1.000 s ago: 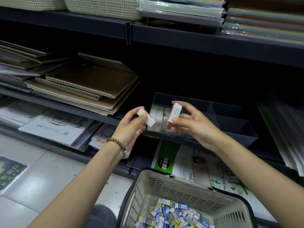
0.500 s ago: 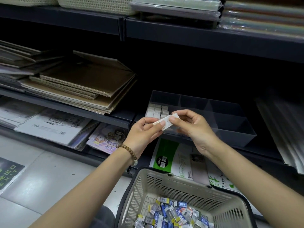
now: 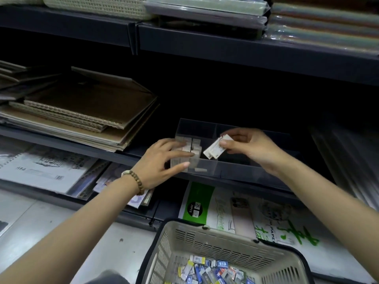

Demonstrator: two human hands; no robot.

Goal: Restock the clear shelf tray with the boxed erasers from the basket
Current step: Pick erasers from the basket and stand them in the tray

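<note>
The dark shelf (image 3: 82, 147) carries the clear tray (image 3: 242, 169) at centre. The basket (image 3: 205, 234) of loose erasers (image 3: 207, 271) sits at 6 o'clock. The left hand (image 3: 160, 162) reaches in, its straight fingers touching the standing erasers (image 3: 194, 149) in the tray's left compartment. At its 3 o'clock, the right hand (image 3: 252, 148) has its grip pinched on 2 boxed erasers (image 3: 214, 150), tilted above the tray.

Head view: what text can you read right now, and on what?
"20PCS": black circle on the green pack.
"PAPE": vertical, cut off, on the white pack beside it.
Too blurred to read: erasers in the basket, boxes in the right hand, sketchbook cover.
</note>
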